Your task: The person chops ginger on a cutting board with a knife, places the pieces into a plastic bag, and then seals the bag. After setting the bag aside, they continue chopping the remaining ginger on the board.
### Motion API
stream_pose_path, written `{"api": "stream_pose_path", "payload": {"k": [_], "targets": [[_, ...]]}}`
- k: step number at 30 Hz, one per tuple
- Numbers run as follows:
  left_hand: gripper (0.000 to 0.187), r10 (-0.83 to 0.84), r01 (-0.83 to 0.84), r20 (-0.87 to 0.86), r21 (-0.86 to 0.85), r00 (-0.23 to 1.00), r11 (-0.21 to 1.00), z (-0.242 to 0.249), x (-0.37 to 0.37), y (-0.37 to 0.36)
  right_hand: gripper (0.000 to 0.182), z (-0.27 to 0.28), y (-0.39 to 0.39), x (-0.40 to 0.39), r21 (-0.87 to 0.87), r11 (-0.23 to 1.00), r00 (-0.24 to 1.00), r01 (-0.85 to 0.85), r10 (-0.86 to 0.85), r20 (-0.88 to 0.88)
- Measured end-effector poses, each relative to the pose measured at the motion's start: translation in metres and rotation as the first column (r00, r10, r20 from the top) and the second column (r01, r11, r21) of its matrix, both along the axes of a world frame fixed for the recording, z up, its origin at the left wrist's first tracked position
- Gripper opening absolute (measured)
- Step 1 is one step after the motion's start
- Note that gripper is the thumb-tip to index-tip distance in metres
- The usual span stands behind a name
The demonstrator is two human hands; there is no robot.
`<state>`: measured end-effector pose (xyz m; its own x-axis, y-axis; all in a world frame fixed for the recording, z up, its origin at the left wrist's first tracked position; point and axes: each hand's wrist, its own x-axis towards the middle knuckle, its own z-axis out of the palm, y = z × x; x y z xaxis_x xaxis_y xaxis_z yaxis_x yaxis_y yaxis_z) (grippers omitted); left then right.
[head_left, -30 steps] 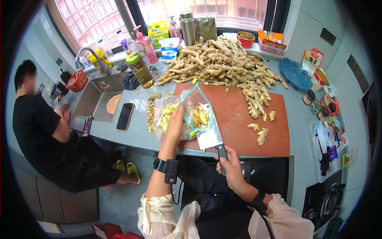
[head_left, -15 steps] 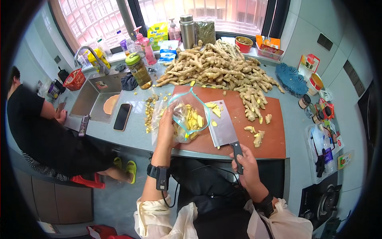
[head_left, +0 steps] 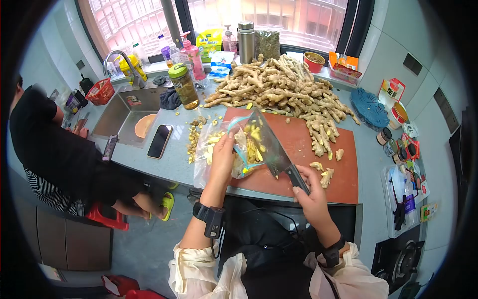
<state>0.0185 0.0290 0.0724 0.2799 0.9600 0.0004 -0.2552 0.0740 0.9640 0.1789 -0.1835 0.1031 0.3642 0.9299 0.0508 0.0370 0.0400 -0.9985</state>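
My left hand [head_left: 223, 152] grips the rim of a clear zip bag [head_left: 205, 169] with a blue seal strip; its mouth gapes toward the right. Yellow ginger slices [head_left: 255, 152] fill the bag's inside. In my right hand [head_left: 311, 192] is the black handle of a cleaver [head_left: 273, 144]. The blade is tilted up on edge, its tip overlapping the bag's mouth in this view, with ginger slices against its left face. Beneath lies a brown cutting board [head_left: 298, 184]. A few ginger pieces [head_left: 326, 177] rest on the board, right of the blade.
A large heap of ginger root [head_left: 284, 84] covers the back of the counter. Peel scraps [head_left: 195, 134] and a phone [head_left: 160, 141] lie left of the bag. A sink [head_left: 117, 119] is farther left, where another person [head_left: 55, 144] sits. Jars [head_left: 384, 135] stand at right.
The cleaver has lifted from lying flat on the board, tipping up and moving left to the bag's mouth with slices on it. The view has shifted slightly.
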Motion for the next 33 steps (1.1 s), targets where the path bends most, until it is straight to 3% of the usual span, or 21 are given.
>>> {"api": "stream_pose_path", "payload": {"k": [2, 3, 5, 6, 8, 9, 11, 15, 17, 19, 21, 23, 24, 25, 26, 29, 33], "targets": [[0.04, -0.003, 0.004, -0.057, 0.021, 0.998, 1.0, 0.006, -0.003, -0.003, 0.047, -0.003, 0.005, -0.005, 0.033, 0.999, 0.971, 0.018, -0.025, 0.239], [0.04, 0.0, 0.002, -0.058, 0.021, 0.998, 1.0, 0.003, -0.005, -0.001, 0.047, 0.0, 0.005, -0.005, 0.033, 0.999, 0.971, 0.015, -0.023, 0.239], [0.041, 0.014, -0.012, -0.097, 0.021, 0.995, 1.0, -0.004, -0.007, 0.003, 0.047, 0.007, 0.006, -0.005, 0.09, 0.995, 0.873, 0.033, -0.072, 0.483], [0.041, 0.014, -0.012, -0.097, 0.02, 0.995, 1.0, -0.003, -0.007, 0.003, 0.047, 0.006, 0.006, -0.004, 0.089, 0.996, 0.873, 0.033, -0.072, 0.483], [0.04, 0.004, -0.002, -0.063, 0.032, 0.998, 0.999, -0.001, -0.007, 0.001, 0.047, 0.002, 0.007, 0.0, 0.078, 0.996, 0.98, 0.04, -0.054, 0.189], [0.04, 0.002, 0.0, -0.063, 0.031, 0.998, 1.0, -0.004, -0.008, 0.002, 0.047, 0.002, 0.007, 0.003, 0.077, 0.996, 0.98, 0.042, -0.056, 0.19], [0.037, -0.058, 0.063, -0.119, 0.037, 0.991, 0.997, -0.013, -0.01, 0.005, 0.051, 0.0, 0.006, 0.009, 0.079, 0.994, 0.995, 0.08, -0.074, -0.068], [0.035, 0.024, 0.004, -0.219, 0.129, 0.976, 0.992, -0.02, -0.006, -0.01, 0.049, -0.018, 0.008, 0.025, 0.082, 0.981, 0.984, 0.177, -0.174, -0.033], [0.036, 0.162, -0.044, -0.398, 0.289, 0.903, 0.956, -0.007, -0.006, -0.027, 0.05, -0.032, 0.012, 0.032, 0.049, 0.981, 0.982, 0.188, -0.187, -0.021], [0.04, 0.194, -0.049, -0.425, 0.33, 0.884, 0.943, -0.002, -0.007, -0.042, 0.052, -0.047, 0.017, 0.037, -0.011, 0.982, 0.974, 0.191, -0.19, -0.123], [0.042, 0.406, 0.068, -0.593, 0.617, 0.695, 0.784, 0.0, -0.007, -0.056, 0.052, -0.054, 0.02, 0.032, -0.022, 0.981, 0.97, 0.194, -0.195, -0.143], [0.046, 0.437, 0.101, -0.62, 0.642, 0.651, 0.76, 0.003, -0.007, -0.068, 0.052, -0.069, 0.022, 0.035, -0.033, 0.98, 0.967, 0.195, -0.198, -0.161], [0.044, 0.486, 0.143, -0.624, 0.691, 0.612, 0.708, 0.0, -0.008, -0.07, 0.056, -0.07, 0.025, 0.035, -0.004, 0.987, 0.977, 0.162, -0.16, 0.141], [0.043, 0.534, 0.188, -0.621, 0.734, 0.573, 0.652, -0.003, -0.009, -0.072, 0.06, -0.068, 0.027, 0.035, 0.015, 0.992, 0.895, 0.122, -0.117, 0.431], [0.043, 0.535, 0.187, -0.621, 0.735, 0.573, 0.652, -0.007, -0.01, -0.072, 0.061, -0.063, 0.021, 0.038, -0.067, 0.991, 0.839, 0.118, -0.063, 0.54], [0.04, 0.569, 0.202, -0.6, 0.767, 0.563, 0.61, -0.019, -0.014, -0.07, 0.054, -0.04, 0.019, 0.037, -0.198, 0.976, 0.774, 0.094, 0.054, 0.631], [0.033, 0.55, 0.176, -0.594, 0.757, 0.587, 0.63, -0.02, -0.018, -0.07, 0.044, -0.02, 0.029, 0.05, -0.159, 0.984, 0.682, 0.077, 0.064, 0.728]]}}
